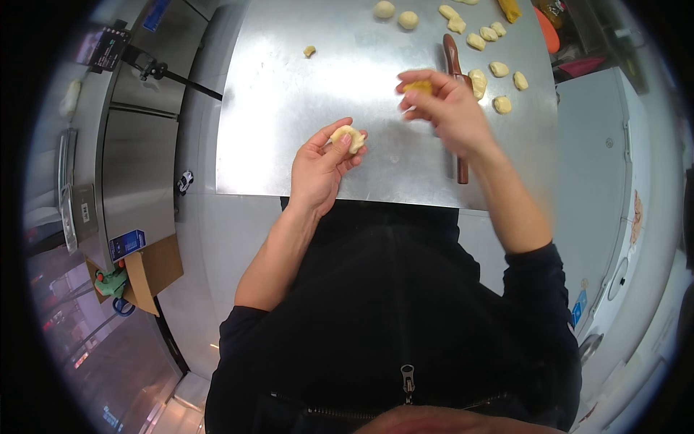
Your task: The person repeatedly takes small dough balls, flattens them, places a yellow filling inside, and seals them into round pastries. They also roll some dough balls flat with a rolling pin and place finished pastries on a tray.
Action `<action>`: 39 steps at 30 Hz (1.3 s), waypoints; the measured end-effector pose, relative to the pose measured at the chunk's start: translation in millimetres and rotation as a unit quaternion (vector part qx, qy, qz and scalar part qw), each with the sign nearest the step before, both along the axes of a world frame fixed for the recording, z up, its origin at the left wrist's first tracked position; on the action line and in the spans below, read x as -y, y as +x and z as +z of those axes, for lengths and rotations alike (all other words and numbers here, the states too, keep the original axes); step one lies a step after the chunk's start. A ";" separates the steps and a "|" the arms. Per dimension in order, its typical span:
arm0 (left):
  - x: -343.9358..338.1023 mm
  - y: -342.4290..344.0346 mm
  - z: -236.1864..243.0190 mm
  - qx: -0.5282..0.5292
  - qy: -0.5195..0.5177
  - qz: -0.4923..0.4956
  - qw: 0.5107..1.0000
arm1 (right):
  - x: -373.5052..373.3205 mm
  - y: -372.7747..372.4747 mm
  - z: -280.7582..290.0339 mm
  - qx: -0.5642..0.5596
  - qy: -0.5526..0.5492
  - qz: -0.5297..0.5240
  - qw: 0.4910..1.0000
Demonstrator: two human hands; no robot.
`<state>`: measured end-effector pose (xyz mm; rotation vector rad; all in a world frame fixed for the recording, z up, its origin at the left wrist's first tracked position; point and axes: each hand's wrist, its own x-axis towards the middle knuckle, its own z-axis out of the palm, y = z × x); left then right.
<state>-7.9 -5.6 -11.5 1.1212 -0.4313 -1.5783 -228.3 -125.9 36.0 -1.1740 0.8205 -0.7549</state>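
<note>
My left hand (pixel 318 170) holds a flattened, cupped piece of pale dough (pixel 354 141) in its fingers, thumb across it, near the front edge of the steel table (pixel 267 87). Up and to the right, my right hand (pixel 452 119), slightly blurred, pinches a small yellow lump (pixel 417 87) in its fingertips. It is over a reddish-brown wooden rolling pin (pixel 463 177), which lies lengthwise on the table and is partly hidden by the hand.
Pale dough pieces (pixel 498 69) and round balls (pixel 384 9) lie at the back and right, with a yellow mass (pixel 510 9) in the far corner. A small scrap (pixel 309 51) sits at left. Steel units (pixel 141 155) and a cardboard box (pixel 159 267) are left; a white appliance (pixel 585 145) is right.
</note>
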 end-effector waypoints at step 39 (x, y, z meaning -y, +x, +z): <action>6.7 -10.9 4.7 -0.019 -0.056 0.050 0.997 | -65.5 54.8 -30.9 -0.177 -0.330 0.006 0.927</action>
